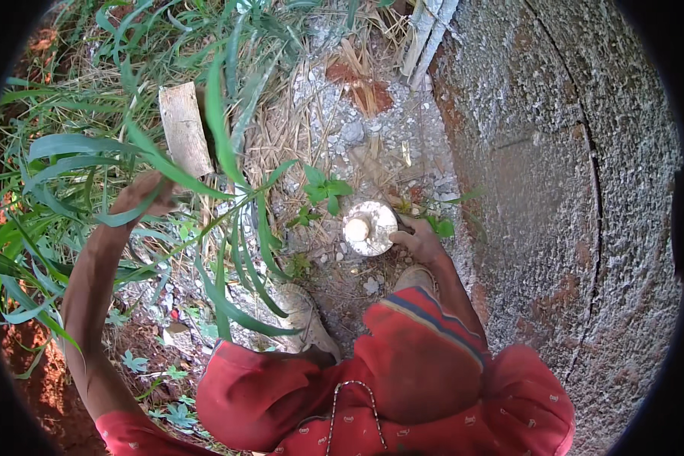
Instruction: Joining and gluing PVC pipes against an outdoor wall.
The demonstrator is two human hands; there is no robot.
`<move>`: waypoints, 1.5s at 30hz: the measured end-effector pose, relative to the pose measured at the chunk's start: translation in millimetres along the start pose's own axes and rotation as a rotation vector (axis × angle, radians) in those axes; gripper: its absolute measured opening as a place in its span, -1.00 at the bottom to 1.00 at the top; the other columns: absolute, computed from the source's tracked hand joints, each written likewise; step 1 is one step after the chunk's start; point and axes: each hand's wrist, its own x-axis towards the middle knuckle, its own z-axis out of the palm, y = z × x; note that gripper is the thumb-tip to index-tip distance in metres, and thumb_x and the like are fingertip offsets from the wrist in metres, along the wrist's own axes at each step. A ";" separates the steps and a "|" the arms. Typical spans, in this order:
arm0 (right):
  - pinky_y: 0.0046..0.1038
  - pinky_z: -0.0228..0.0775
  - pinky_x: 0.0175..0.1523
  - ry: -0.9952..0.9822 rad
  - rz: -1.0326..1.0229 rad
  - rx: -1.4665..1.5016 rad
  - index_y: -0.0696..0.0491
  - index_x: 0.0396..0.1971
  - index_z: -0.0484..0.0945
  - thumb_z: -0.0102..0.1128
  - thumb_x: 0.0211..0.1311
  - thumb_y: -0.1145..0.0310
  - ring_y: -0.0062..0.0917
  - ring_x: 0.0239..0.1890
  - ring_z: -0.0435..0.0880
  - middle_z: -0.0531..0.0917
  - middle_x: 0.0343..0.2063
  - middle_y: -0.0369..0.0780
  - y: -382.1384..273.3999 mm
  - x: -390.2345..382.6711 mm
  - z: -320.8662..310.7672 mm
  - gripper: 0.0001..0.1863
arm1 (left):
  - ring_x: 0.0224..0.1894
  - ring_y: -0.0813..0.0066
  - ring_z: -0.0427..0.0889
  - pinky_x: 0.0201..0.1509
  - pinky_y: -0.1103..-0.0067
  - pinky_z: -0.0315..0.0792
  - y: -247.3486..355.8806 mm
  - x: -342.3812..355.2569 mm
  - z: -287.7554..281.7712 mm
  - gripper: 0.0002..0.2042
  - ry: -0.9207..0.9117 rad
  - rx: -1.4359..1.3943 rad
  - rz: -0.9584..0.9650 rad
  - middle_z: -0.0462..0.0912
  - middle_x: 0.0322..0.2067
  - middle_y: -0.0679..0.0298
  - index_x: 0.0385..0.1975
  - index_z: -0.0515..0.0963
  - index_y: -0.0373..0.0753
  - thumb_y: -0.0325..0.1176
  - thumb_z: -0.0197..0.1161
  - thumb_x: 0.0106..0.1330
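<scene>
R hand (422, 243) has thumb and fingers clamped on the white disc (382, 222) at abt 3 o'clock on its rim; the disc is near mid-view, w/ a pale round knob (356, 229) toward its own 9 o'clock. L hand (156, 191) is out at abt 10 o'clock, right by the lower end of the wood block (182, 133); leaves (216, 125) cut across there, so can't tell if its fingers are round the wood or apart. For a good hold, I'd pinch the rim firmly, thumb well off the knob, so the disc doesn't tip toward its heavier-looking side. Elbow room is tight at 3 o'clock w/ the rough wall (539, 228), so the R wrist is best tucked in. Bring any wood round the leaves, not thru them, & clear of the L shoe (305, 319) at 7 o'clock.
</scene>
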 end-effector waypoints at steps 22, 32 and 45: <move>-0.35 0.33 -0.03 0.687 -0.140 -0.757 0.10 -0.14 0.47 0.23 -0.09 0.25 -0.20 -0.12 0.47 0.50 -0.17 -0.05 -33.4 -24.9 8.6 -0.55 | -0.34 0.43 0.60 -0.20 0.57 0.45 108.6 401.2 -14.0 -0.72 0.986 -0.840 -0.201 0.61 -0.39 0.17 -0.24 0.52 -0.28 -0.29 0.20 0.07; -0.29 0.30 0.01 0.461 -0.110 -0.999 0.07 -0.08 0.41 0.19 -0.03 0.20 -0.24 -0.07 0.46 0.48 -0.12 -0.11 -133.4 -79.8 12.0 -0.52 | -0.41 0.30 0.59 -0.31 0.47 0.42 118.1 427.5 -22.2 -0.70 1.207 -0.658 -0.141 0.59 -0.49 0.10 -0.32 0.53 -0.29 -0.29 0.27 -0.06; -0.26 0.44 -0.18 0.054 0.217 -1.034 0.15 -0.16 0.45 0.14 -0.05 0.26 -0.28 -0.32 0.55 0.52 -0.37 -0.05 -164.7 -63.5 -12.5 -0.58 | -0.54 0.41 0.53 -0.41 0.55 0.40 108.2 442.9 -16.3 -0.70 1.104 -0.798 -0.125 0.54 -0.61 0.16 -0.46 0.48 -0.35 -0.27 0.32 -0.12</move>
